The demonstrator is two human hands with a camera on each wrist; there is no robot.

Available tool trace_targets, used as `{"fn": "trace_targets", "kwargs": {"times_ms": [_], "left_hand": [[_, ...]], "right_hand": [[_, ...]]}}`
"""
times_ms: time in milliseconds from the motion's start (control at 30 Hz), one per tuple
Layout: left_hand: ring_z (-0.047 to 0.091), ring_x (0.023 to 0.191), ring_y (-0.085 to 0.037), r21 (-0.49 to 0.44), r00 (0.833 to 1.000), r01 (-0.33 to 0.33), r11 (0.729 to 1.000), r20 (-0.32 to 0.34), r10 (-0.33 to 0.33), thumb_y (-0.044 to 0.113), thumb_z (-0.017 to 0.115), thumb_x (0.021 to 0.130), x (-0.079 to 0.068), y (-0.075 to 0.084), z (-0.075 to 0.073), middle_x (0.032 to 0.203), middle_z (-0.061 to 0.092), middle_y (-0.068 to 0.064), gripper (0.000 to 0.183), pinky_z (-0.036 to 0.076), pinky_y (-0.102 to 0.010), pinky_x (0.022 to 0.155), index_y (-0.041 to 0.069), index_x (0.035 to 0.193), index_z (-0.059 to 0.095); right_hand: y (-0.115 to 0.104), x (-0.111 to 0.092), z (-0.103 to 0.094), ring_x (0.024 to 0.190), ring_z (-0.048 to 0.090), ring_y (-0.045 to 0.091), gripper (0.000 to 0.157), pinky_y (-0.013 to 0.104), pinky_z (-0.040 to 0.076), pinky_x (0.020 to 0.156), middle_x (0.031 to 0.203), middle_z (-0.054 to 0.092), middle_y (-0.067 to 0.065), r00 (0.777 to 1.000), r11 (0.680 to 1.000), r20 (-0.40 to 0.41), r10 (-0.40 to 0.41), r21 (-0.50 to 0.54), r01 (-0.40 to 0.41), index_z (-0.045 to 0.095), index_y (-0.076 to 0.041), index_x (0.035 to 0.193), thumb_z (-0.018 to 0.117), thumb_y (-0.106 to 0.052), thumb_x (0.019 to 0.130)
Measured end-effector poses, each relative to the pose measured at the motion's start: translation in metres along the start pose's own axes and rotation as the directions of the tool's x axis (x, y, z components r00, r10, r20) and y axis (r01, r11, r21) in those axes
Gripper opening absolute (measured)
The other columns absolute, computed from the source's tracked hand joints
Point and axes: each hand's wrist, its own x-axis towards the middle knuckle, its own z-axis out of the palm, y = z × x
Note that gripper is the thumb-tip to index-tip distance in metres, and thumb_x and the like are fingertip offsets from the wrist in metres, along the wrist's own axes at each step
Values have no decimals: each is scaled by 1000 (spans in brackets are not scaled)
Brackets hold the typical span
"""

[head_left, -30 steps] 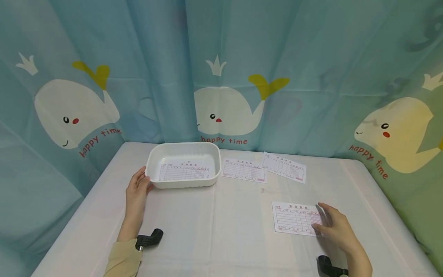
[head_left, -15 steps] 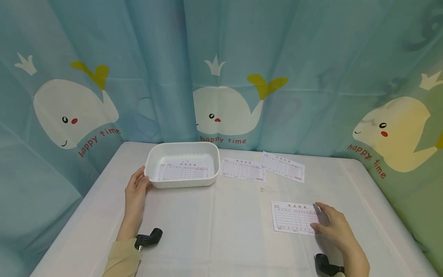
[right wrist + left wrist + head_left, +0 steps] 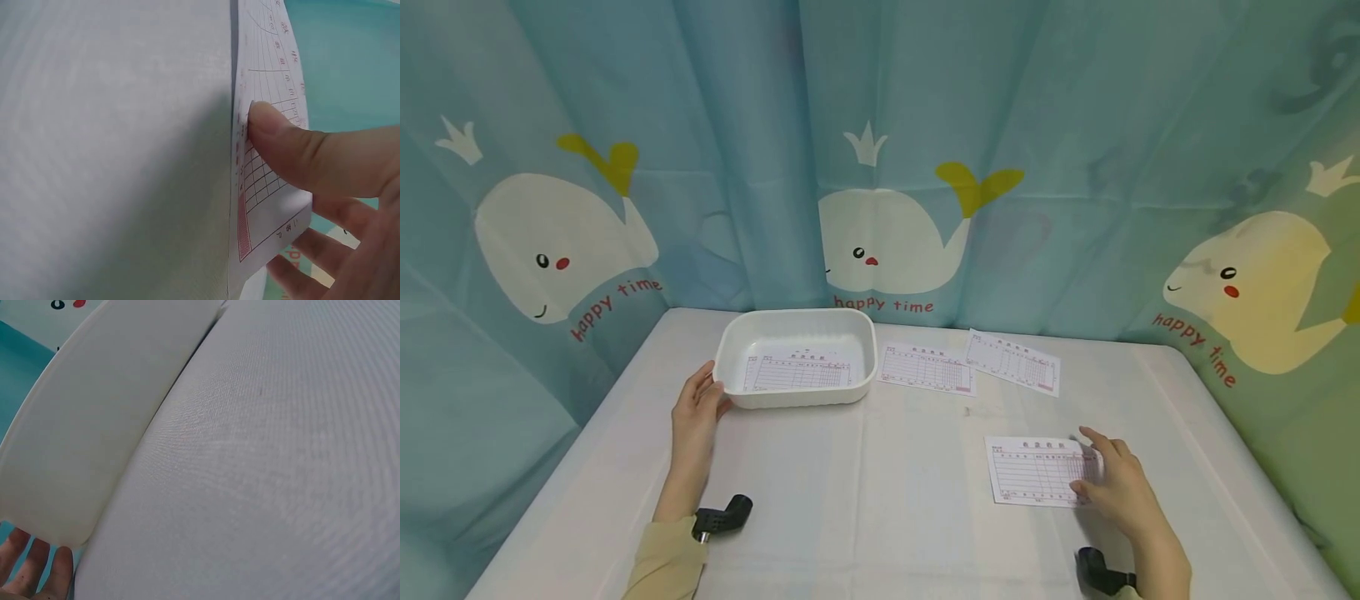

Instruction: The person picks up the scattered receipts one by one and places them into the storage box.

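In the head view, my left hand (image 3: 696,404) touches the left end of a white plastic tray (image 3: 801,399). Its fingers (image 3: 34,565) lie fairly straight against the tray's end wall (image 3: 81,425) in the left wrist view. Inside the tray are printed paper forms (image 3: 801,372), at least two overlapping. My right hand (image 3: 1123,487) holds the right end of another receipt form (image 3: 1033,473) on the table. Its thumb (image 3: 275,128) lies on the printed face, and the other fingers are behind the form (image 3: 265,200), whose end is bent up.
Two more receipt forms lie right of the tray: one near form (image 3: 925,369) and one angled form (image 3: 1015,362), their corners meeting. A white cloth (image 3: 917,533) covers the table. Behind it hangs a blue-green curtain (image 3: 760,167) with whale prints.
My right hand has shifted slightly left and its fingers have come in on the form, whose right end now bends up. The left hand and tray stay in place.
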Motion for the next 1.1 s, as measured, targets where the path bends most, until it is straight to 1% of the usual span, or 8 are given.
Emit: {"fn": "trace_targets", "kwargs": {"times_ms": [300,467,533,600,733,833,933,1100], "left_hand": [[45,133,-18,-10,1000,3,1000,-5,-3,29,41,103,0,0,-1,152,40,-4,47,47,-4,89,23,149,33],[45,133,-19,-12,1000,1,1000,-9,-1,28,41,103,0,0,-1,152,40,-5,47,48,-5,89,23,149,33],[45,133,-19,-18,1000,2,1000,-9,-3,28,41,103,0,0,0,151,41,-4,47,48,-5,89,23,149,34],[45,134,-19,-15,1000,2,1000,-7,-2,28,41,103,0,1,0,152,40,-4,47,48,-5,89,23,149,34],[44,135,-20,-9,1000,0,1000,-5,0,27,41,103,0,2,1,152,40,-4,47,47,-4,89,23,149,33],[43,135,-20,-10,1000,0,1000,-5,0,27,40,103,-1,3,1,152,40,-5,47,47,-4,89,23,149,32],[43,136,-20,-13,1000,5,1000,-9,-5,27,41,103,-1,3,1,152,40,-5,47,48,-5,91,22,149,32],[44,135,-20,-19,1000,11,1000,-12,-12,27,41,103,0,1,1,152,40,-5,47,48,-5,91,23,149,33]], "right_hand": [[-1,-1,2,114,39,58,78,62,49,83,138,25,38,995,998,-100,-20,56,26,37,3,141,65,16,69],[2,-1,1,104,48,51,71,51,52,73,133,37,35,986,993,-154,-67,83,80,40,2,139,60,16,73],[1,-1,0,98,52,44,66,39,54,73,128,45,31,976,990,-198,-91,92,111,44,1,138,59,15,75],[-1,-1,1,94,54,38,62,19,52,74,123,52,27,958,982,-259,-121,107,153,47,0,135,59,15,77],[-10,2,4,91,53,24,58,-9,29,72,116,58,23,906,967,-387,-171,109,229,53,-1,131,60,17,76],[-17,5,6,91,47,3,54,-10,29,73,112,61,21,875,959,-449,-181,115,258,57,-2,128,60,17,77],[-23,6,8,90,38,-14,51,-7,31,72,111,63,20,857,952,-479,-189,126,280,60,-3,125,59,17,77],[-32,7,13,88,37,-19,49,-2,35,68,108,65,17,842,940,-502,-196,147,307,64,-5,120,58,18,77]]}}
